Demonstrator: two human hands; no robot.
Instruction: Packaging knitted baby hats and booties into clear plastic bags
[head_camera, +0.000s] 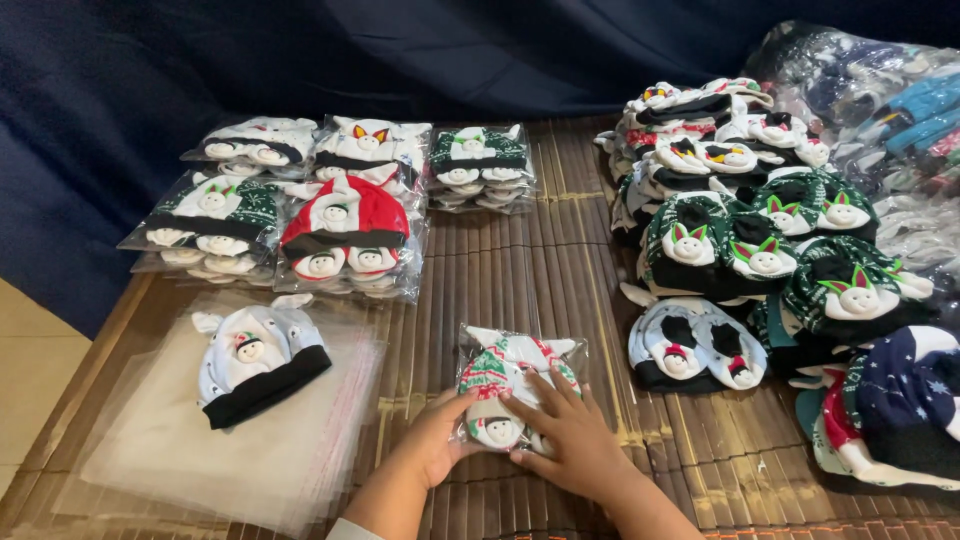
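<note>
Both hands press flat on one bagged hat at the near edge of the bench. The left hand cups its lower left corner, fingers curled against the plastic; the right hand lies over its right half, fingers spread wide. Neither hand lifts it; the pack rests on the slatted mat.

Judging from how things lie, the bagging is partly done. At the far left, five stacks of bagged hats sit in two rows, touching one another. To the near left, a loose white hat with a black cuff lies on a pile of empty clear bags, not yet slipped inside one. On the right, a large heap of unbagged hats in green, white and navy remains, along with more goods in plastic at the far right corner. So much is packed, but the greater share appears left to do.
</note>
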